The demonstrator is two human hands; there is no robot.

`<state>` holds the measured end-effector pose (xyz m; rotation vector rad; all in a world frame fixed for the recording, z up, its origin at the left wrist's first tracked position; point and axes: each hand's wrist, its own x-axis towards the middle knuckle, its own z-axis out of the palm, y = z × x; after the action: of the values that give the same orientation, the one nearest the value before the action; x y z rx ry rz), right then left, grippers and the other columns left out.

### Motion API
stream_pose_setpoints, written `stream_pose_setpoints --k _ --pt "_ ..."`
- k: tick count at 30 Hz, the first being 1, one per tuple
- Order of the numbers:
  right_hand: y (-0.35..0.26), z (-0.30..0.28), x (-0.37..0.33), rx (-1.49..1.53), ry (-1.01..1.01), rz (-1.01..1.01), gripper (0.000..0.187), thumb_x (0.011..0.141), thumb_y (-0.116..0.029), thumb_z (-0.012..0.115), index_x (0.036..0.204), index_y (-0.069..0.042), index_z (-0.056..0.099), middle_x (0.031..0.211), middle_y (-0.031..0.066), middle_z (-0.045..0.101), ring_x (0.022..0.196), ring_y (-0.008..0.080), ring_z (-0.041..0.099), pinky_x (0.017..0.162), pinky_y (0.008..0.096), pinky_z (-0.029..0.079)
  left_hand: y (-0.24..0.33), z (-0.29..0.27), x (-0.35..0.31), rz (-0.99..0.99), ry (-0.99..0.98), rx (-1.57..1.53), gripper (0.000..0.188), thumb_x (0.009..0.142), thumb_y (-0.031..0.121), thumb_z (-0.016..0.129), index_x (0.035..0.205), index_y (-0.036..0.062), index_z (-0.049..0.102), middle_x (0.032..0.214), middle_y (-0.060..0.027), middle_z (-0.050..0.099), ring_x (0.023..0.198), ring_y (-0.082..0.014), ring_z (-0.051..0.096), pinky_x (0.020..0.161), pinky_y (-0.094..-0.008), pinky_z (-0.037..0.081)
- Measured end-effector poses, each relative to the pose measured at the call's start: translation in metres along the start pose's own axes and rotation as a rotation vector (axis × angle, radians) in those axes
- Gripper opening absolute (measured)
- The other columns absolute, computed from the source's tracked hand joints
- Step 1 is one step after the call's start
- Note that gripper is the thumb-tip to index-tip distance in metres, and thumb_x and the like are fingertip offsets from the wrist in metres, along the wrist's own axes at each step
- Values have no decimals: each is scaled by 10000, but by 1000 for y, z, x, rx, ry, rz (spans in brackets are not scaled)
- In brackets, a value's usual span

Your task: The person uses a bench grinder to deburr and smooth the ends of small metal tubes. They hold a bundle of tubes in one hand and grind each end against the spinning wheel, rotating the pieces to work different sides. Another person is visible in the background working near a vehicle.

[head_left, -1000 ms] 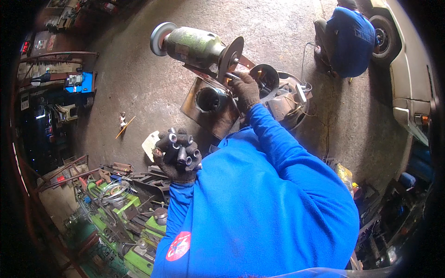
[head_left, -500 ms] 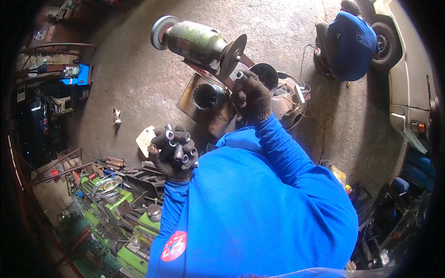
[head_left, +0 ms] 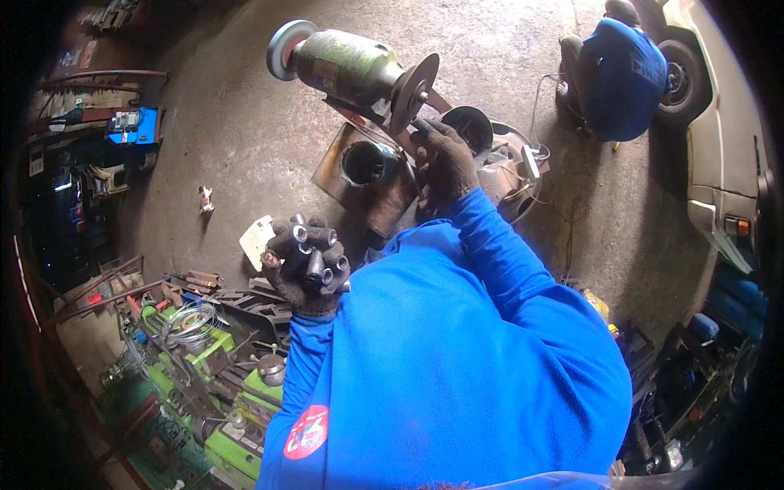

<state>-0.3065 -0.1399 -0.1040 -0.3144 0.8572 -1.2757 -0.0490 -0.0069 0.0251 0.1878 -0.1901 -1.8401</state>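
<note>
My left hand, in a dark work glove, is cupped around a bunch of short metal tubes. Several of their open ends point up and outward. My right hand, gloved too, is closed on one short metal tube, mostly covered by the fingers. That tube is close to the right wheel of a worn green bench grinder; whether they touch I cannot tell. At the grinder's other end is a pale round wheel.
Below the grinder stands a rusty metal stand with a round opening. A dark round container is beside my right hand. A person in blue crouches by a vehicle wheel. Green machinery and metal scrap lie at lower left.
My right hand has tilted its tube, so the bright open end no longer faces up, and its fingers now point toward the right wheel. My left hand stays about where it was.
</note>
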Motion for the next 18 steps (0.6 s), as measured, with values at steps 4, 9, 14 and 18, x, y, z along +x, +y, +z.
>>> stream_pose_setpoints --k 4,9,14,18 --pt "31 -21 31 -202 80 -53 333 975 -96 701 1301 -28 723 1082 107 770 717 112 663 584 260 535 -3 5 -1 6 34 -4 577 1025 577 633 1440 178 605 1410 -221 645 1033 -280 640 621 -344 556" --pt "37 -23 48 -227 183 57 325 952 -88 710 1261 9 738 945 94 785 659 112 650 558 268 515 3 0 -4 -23 69 19 525 993 511 677 1403 189 613 1348 -146 661 1010 -262 626 599 -335 563" --pt "40 -26 56 -318 195 84 333 950 -79 723 1275 -10 744 948 85 783 649 111 648 546 270 506 -10 24 6 -23 159 -28 474 933 400 772 1322 181 614 1175 -14 706 810 -163 575 550 -306 553" --pt "52 -34 66 -282 182 82 329 958 -85 724 1282 -33 749 925 76 783 646 110 651 548 272 508 3 -2 -3 -127 8 -102 583 956 467 761 1448 203 597 1373 11 640 1136 -323 632 688 -417 589"
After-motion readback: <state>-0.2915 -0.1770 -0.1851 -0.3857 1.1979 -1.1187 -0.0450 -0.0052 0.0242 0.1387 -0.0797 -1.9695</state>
